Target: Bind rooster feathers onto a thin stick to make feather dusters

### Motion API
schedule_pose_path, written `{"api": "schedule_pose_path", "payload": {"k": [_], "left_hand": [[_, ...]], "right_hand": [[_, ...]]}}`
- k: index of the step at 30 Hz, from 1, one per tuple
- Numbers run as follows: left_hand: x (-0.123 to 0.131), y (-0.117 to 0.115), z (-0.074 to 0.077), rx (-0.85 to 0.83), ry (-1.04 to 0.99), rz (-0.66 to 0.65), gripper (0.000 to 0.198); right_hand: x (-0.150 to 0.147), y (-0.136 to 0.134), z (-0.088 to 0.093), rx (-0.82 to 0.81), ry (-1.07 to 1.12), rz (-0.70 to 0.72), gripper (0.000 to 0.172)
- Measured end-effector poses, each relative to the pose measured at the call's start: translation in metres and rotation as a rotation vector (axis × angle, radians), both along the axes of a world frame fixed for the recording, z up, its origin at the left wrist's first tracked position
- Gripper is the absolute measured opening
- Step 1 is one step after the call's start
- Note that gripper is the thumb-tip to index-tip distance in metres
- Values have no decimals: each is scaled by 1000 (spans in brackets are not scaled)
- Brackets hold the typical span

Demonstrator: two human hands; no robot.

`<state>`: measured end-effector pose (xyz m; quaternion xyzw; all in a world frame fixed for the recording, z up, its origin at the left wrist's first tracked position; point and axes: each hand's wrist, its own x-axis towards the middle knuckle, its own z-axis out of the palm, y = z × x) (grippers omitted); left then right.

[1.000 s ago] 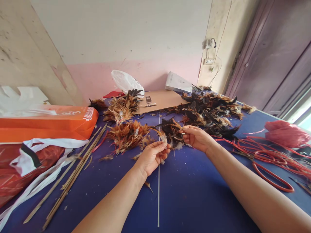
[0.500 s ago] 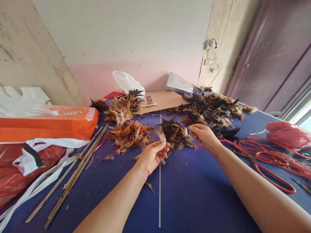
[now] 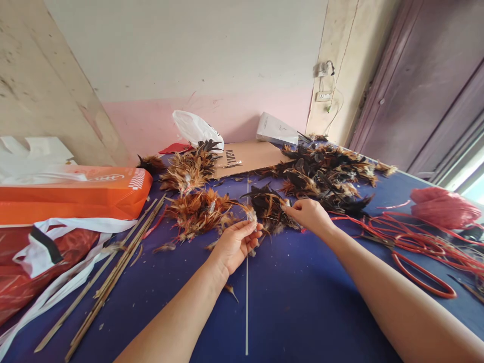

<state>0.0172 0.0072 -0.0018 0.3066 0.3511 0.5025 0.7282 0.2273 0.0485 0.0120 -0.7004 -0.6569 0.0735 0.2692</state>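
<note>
Between the thumb and fingers of my left hand (image 3: 237, 243) is a small tuft of brown feathers (image 3: 251, 213), its pale, fluffy quill ends near the fingertips. My right hand (image 3: 309, 216) is closed in a pinch at the right side of a dark feather bundle (image 3: 266, 201). Whatever the right fingertips hold is too small to make out. To the left of that bundle lies a rusty-brown feather bundle (image 3: 200, 209). Behind it is a lighter brown bundle (image 3: 187, 169).
A large heap of dark feathers (image 3: 328, 174) covers the back right, beside flat cardboard (image 3: 251, 154). Red plastic strands (image 3: 419, 237) and red-handled scissors (image 3: 427, 285) lie right. Thin sticks (image 3: 113, 277) and an orange bag (image 3: 75, 196) are left.
My right hand has moved left and slightly down, its fingertips now at the dark feather bundle. My left hand keeps the tuft in almost the same place. The view has shifted slightly.
</note>
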Motion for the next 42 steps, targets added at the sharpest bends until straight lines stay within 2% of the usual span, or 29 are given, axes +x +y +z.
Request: {"api": "schedule_pose_path", "payload": {"k": [4, 7, 9, 11, 15, 18, 28, 32, 37, 42], "left_hand": [[1, 0, -1, -2, 3, -13, 5], [0, -1, -1, 2, 7, -15, 5], [0, -2, 0, 5, 10, -18, 5], [0, -2, 0, 10, 16, -26, 5], [1, -2, 0, 16, 22, -39, 6], [1, -2, 0, 17, 11, -35, 5], [0, -1, 0, 5, 7, -15, 6], [-1, 0, 0, 5, 2, 0, 7], [-1, 1, 0, -1, 0, 18, 9], [-1, 0, 0, 3, -8, 15, 10]], "right_hand": [[-4, 4, -8, -86, 13, -56, 31], [0, 10, -12, -113, 156, 6, 19], [6, 12, -11, -123, 218, 45, 17], [12, 13, -9, -160, 366, 80, 19], [16, 11, -4, -286, 840, 152, 20], [12, 9, -3, -287, 966, 141, 18], [-2, 3, 3, -366, 1110, 197, 13], [-1, 3, 4, -346, 1123, 165, 14], [2, 4, 4, -386, 1323, 234, 15], [2, 3, 4, -424, 1385, 268, 12]]}}
